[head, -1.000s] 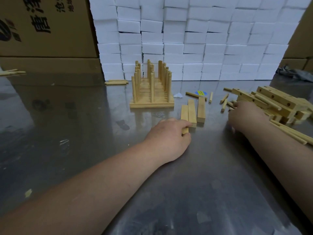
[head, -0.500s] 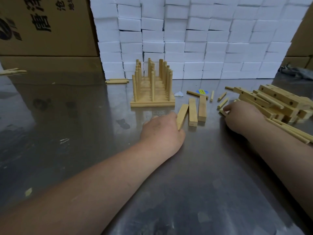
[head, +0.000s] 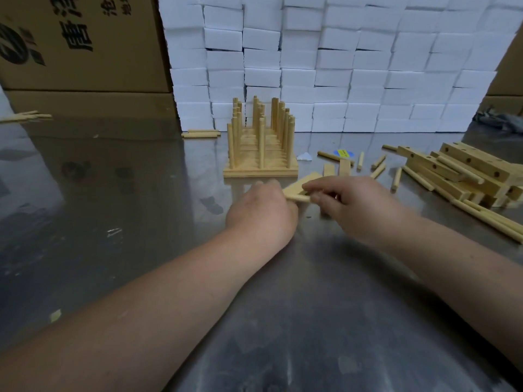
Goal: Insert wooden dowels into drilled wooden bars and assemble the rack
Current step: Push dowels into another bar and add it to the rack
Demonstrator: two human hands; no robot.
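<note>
right hand [head: 359,207] off pile [head: 467,171], onto bar [head: 300,184]

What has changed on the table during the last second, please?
The left hand pulled one short bar away from its neighbours and grips it. The right hand left the pile of drilled bars and moved left to that bar. The finished rack and two other short bars stayed.

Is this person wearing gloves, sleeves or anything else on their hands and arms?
No. The left hand and right hand are bare, with no gloves, and no ring or watch shows. The forearms are bare too; no sleeve reaches into view.
</note>
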